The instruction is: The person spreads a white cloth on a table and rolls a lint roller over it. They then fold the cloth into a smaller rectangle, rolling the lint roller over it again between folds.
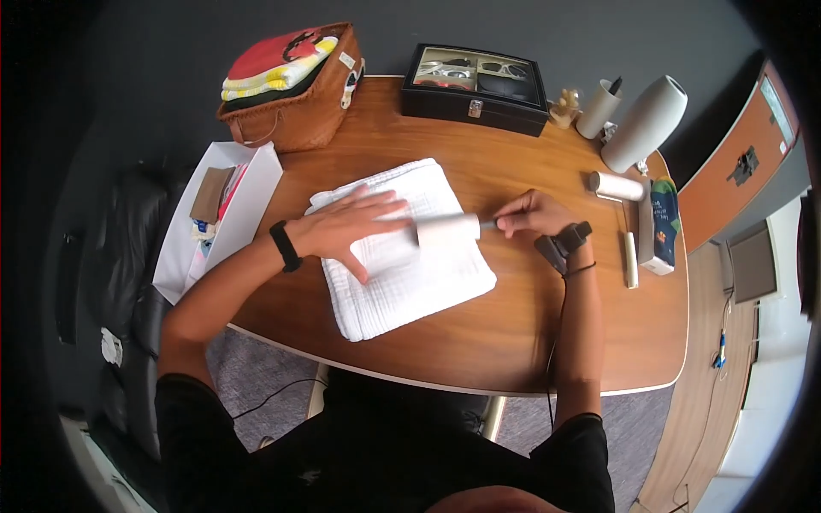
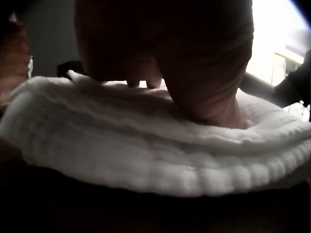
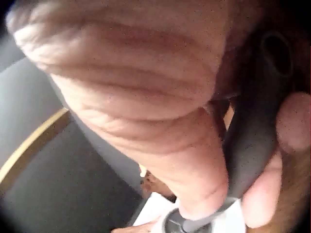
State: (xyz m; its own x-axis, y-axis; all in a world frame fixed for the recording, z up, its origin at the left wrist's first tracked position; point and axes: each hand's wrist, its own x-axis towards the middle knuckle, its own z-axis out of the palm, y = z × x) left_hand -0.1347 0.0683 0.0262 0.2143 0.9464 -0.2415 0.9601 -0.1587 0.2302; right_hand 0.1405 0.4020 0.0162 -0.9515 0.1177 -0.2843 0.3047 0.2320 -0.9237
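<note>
A folded white muslin cloth (image 1: 402, 295) lies on the wooden table before the person. The left hand (image 1: 342, 227) rests on its left part with the fingers spread, and in the left wrist view the thumb side presses into the layered cloth (image 2: 146, 160). On the cloth's right part sits the white roll of a lint roller (image 1: 449, 231), tilted slightly. The right hand (image 1: 540, 214) grips its dark grey handle (image 3: 252, 136), with thumb and fingers around it in the right wrist view.
A brown basket of folded clothes (image 1: 295, 124) and a white open box (image 1: 269, 175) stand left. At the back are a black eyewear case (image 1: 470, 113) and a white vase (image 1: 646, 124). Another white roll (image 1: 617, 186) and a box with socks (image 1: 658, 252) lie right.
</note>
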